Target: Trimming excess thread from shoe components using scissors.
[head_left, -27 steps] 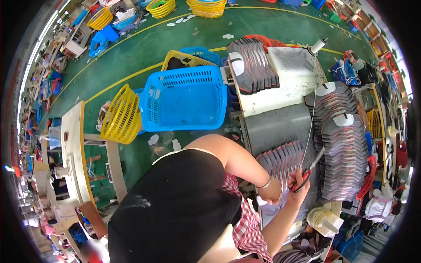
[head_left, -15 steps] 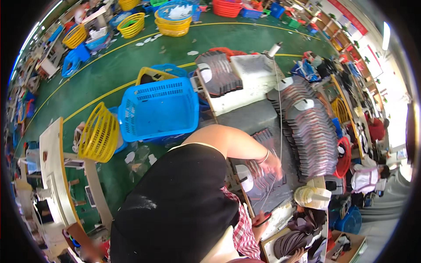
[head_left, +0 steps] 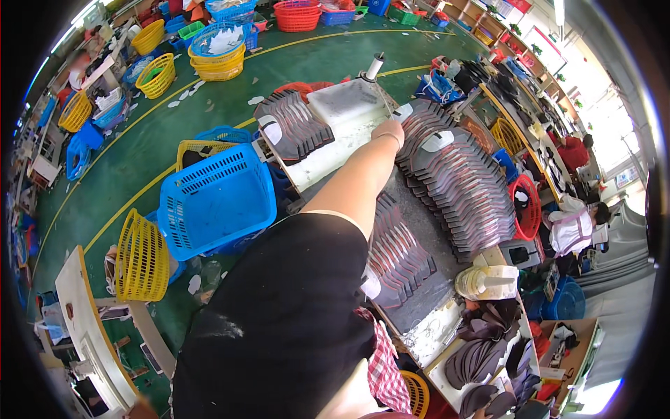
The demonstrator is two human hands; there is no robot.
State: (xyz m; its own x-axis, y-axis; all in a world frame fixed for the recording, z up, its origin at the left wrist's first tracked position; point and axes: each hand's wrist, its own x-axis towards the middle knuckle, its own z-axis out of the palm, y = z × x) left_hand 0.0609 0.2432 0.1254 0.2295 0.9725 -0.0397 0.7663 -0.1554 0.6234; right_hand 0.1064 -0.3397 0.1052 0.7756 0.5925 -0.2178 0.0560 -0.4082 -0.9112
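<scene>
My left hand (head_left: 389, 130), with a thin bracelet at the wrist, is stretched out to the far end of the grey work table (head_left: 426, 230). Its fingers are curled by a small white piece (head_left: 403, 112) at the top of a long fanned row of dark grey shoe pieces (head_left: 460, 188). Whether the fingers grip that piece is hidden. A shorter fanned row of grey pieces (head_left: 398, 255) lies near my body. My right hand is out of view, and no scissors show.
A white board (head_left: 335, 136) holds another grey fan (head_left: 296, 122). A blue basket (head_left: 216, 199) and a yellow basket (head_left: 142, 255) stand on the green floor at left. A white jug (head_left: 485, 283), a red basket (head_left: 527, 206) and a seated person (head_left: 576, 227) are at right.
My left arm has swung from the near end of the table, where red-handled scissors were held, out to the far end. The view has shifted, and my right forearm has dropped out of view.
</scene>
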